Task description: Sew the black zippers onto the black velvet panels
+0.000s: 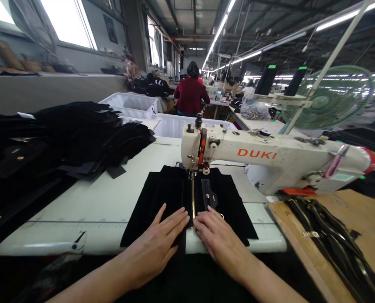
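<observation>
Black fabric panels [162,189] lie flat under the needle of a white sewing machine [225,147]. Between them runs a zipper [192,198] with gold teeth, its far end beneath the presser foot. My left hand [162,235] rests flat on the left panel, fingers stretched out towards the zipper. On the other side, my right hand [217,235] lies on the right panel, fingertips beside the zipper's near end. A dark patch with a small gold zipper pull [208,196] sits on the right panel, just beyond my right fingers.
A large pile of black cut pieces [80,134] covers the table's left side. On a brown board [339,227] at right lie several gold-toothed zippers [329,235]. White bins [133,103], a green fan [329,99] and a seated person in dark red [191,94] are beyond.
</observation>
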Demonstrator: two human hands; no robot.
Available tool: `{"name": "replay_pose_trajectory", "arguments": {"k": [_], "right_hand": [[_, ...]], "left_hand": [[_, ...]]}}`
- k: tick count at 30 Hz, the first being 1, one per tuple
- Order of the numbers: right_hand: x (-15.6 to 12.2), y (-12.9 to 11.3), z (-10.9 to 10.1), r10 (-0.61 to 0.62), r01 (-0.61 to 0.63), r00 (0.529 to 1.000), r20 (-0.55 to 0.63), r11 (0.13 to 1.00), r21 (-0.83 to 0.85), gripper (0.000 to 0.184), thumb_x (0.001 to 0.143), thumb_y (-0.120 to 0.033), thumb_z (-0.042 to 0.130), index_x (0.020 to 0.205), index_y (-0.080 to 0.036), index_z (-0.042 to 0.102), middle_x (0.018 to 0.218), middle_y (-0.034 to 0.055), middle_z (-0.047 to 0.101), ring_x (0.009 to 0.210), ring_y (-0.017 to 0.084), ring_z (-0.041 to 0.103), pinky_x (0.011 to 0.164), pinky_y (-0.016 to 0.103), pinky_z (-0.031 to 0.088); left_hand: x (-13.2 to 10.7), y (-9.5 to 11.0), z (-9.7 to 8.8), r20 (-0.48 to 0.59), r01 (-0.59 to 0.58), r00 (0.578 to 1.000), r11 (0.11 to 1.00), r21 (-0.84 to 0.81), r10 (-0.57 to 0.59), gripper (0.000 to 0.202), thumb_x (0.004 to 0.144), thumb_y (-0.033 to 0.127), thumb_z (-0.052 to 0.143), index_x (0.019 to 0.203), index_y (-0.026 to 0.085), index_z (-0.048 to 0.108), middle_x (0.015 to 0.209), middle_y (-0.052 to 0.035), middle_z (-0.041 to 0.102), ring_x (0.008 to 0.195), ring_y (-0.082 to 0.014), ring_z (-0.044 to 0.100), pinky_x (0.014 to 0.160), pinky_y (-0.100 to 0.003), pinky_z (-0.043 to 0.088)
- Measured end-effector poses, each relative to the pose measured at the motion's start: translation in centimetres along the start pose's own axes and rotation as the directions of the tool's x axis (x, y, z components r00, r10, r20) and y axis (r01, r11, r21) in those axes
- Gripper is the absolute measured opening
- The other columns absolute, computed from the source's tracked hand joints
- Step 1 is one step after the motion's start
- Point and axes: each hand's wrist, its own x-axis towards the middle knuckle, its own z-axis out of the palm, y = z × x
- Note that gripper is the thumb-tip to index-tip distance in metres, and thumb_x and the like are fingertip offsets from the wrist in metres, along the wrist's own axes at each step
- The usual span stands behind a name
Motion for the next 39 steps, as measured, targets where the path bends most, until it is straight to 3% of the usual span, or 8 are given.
{"name": "replay_pose_trajectory", "arguments": {"k": [4,9,13,18,24,30,34,39], "right_hand": [[-0.6,-0.9,0.0,0.027,-0.027,0.999,-0.023,1.000,0.012,0.044,0.093,-0.001,0.042,0.134,-0.015,0.051,0.121,0.0103,0.061,0.124,0.023,0.052,0.117,0.051,0.033],[0.1,-0.5,0.7,0.222,-0.185,0.966,-0.132,0.951,0.247,0.019,0.095,-0.017,0.057,0.110,-0.024,0.067,0.101,0.0026,0.065,0.100,0.018,0.063,0.113,0.050,0.038],[0.9,-0.8,1.1,0.324,-0.252,0.926,-0.195,0.914,0.318,0.010,0.090,-0.018,0.066,0.096,-0.025,0.070,0.093,0.0012,0.065,0.092,0.018,0.064,0.109,0.048,0.041],[1.3,-1.5,1.4,0.320,-0.248,0.917,-0.238,0.925,0.289,0.010,0.089,-0.016,0.064,0.084,-0.024,0.065,0.089,0.0007,0.064,0.090,0.018,0.063,0.104,0.043,0.044],[1.5,0.0,2.5,0.184,-0.121,0.925,-0.333,0.972,0.200,0.011,0.089,-0.014,0.059,0.084,-0.024,0.062,0.084,-0.0030,0.066,0.081,0.014,0.065,0.106,0.036,0.042],[3.3,1.6,3.7,0.150,-0.083,0.856,-0.494,0.984,0.155,0.018,0.093,-0.023,0.053,0.076,-0.024,0.060,0.074,-0.0047,0.065,0.070,0.013,0.064,0.100,0.028,0.045],[4.3,2.5,4.0,0.171,-0.095,0.853,-0.493,0.980,0.175,0.016,0.091,-0.020,0.054,0.077,-0.025,0.061,0.074,-0.0049,0.066,0.071,0.012,0.065,0.100,0.027,0.044],[5.3,3.5,4.0,0.214,-0.127,0.873,-0.439,0.967,0.219,0.014,0.085,-0.014,0.061,0.077,-0.025,0.061,0.075,-0.0051,0.065,0.069,0.013,0.065,0.100,0.032,0.045]], "left_hand": [[0.0,0.6,0.8,-0.031,-0.056,0.998,0.991,0.118,0.060,0.081,0.075,-0.005,0.046,0.152,0.013,0.027,0.156,-0.0116,0.035,0.146,-0.0247,0.025,0.118,-0.059,0.013],[-0.1,0.2,1.2,-0.030,-0.082,0.996,0.987,0.137,0.087,0.084,0.074,-0.006,0.045,0.153,0.013,0.024,0.158,-0.0114,0.032,0.147,-0.0247,0.023,0.119,-0.056,0.014],[-0.1,0.1,1.4,-0.022,-0.089,0.995,0.988,0.125,0.092,0.085,0.075,-0.006,0.044,0.154,0.015,0.022,0.159,-0.0101,0.030,0.147,-0.0239,0.023,0.120,-0.056,0.014],[0.0,0.2,0.8,-0.073,-0.114,0.990,0.991,0.074,0.119,0.087,0.070,-0.003,0.049,0.152,0.015,0.027,0.156,-0.0100,0.037,0.144,-0.0255,0.031,0.118,-0.051,0.024],[0.5,-0.9,-1.1,-0.163,-0.132,0.979,0.991,-0.036,0.124,0.072,0.076,0.010,0.065,0.144,0.022,0.045,0.143,-0.0050,0.055,0.131,-0.0266,0.051,0.116,-0.043,0.033],[1.9,-2.7,-1.9,-0.169,-0.175,0.971,0.985,-0.006,0.172,0.061,0.083,0.008,0.059,0.140,0.024,0.051,0.140,-0.0035,0.058,0.128,-0.0248,0.054,0.116,-0.042,0.032],[2.6,-3.7,-2.2,-0.149,-0.150,0.979,0.988,-0.038,0.143,0.063,0.083,0.022,0.072,0.142,0.023,0.051,0.143,-0.0055,0.055,0.129,-0.0288,0.053,0.116,-0.046,0.032],[3.9,-4.7,-2.9,-0.071,-0.099,0.993,0.991,-0.088,0.093,0.067,0.080,0.019,0.074,0.142,0.027,0.051,0.143,-0.0032,0.055,0.128,-0.0295,0.054,0.115,-0.049,0.034]]}}
